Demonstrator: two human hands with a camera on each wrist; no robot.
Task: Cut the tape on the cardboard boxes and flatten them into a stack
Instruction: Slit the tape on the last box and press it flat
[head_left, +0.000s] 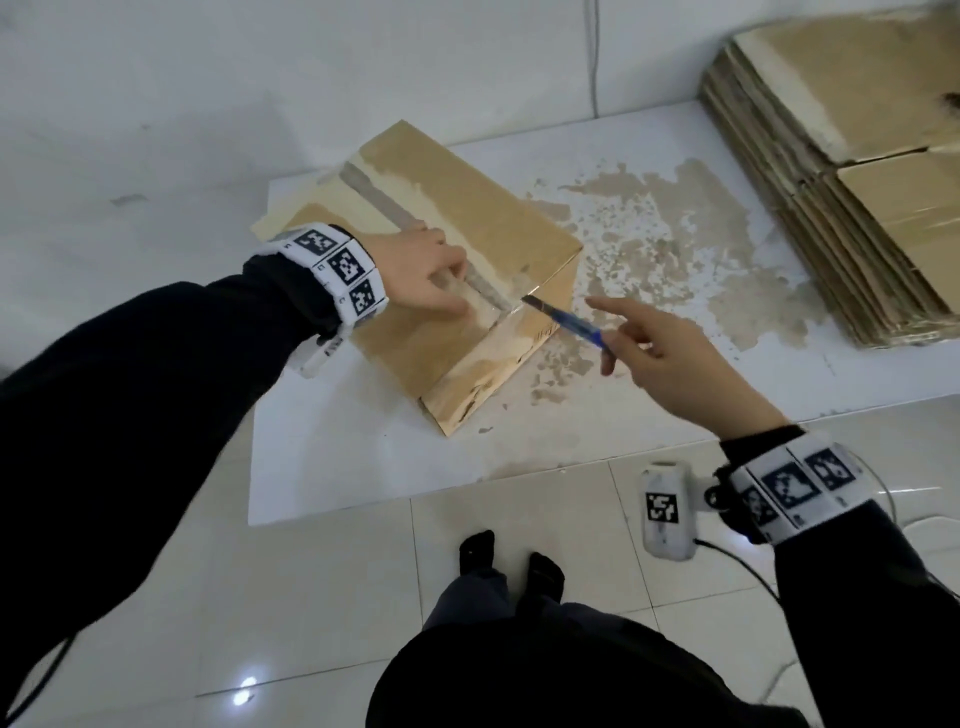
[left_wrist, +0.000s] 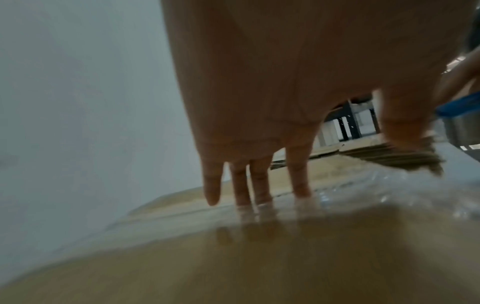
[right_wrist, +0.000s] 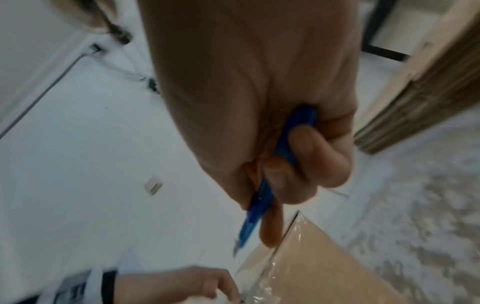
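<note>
I press my left hand (head_left: 422, 270) down on the top of the cardboard box (head_left: 415, 291), fingers (left_wrist: 259, 185) straight and spread, tips touching the glossy tape (head_left: 488, 296) that runs along the centre seam. The box sits on the white table (head_left: 337, 467), at about 10 o'clock from my right hand and just beside it. My right hand (head_left: 670, 348) grips the blue utility knife (head_left: 566, 322): in the right wrist view three fingers curl round the handle while the index finger lies straight along it. In the head view the index finger points out toward 10 o'clock, above the knife. The blade tip sits at the box's near top edge, right where the seam tape folds over the side; I cannot tell whether it touches. My left thumb lies just at 9 o'clock from that tip. A stack of flattened boxes (head_left: 841, 182) lies well apart at 2 o'clock, on the table's far right. Brown torn patches (head_left: 675, 223) mark the table surface between box and stack.
</note>
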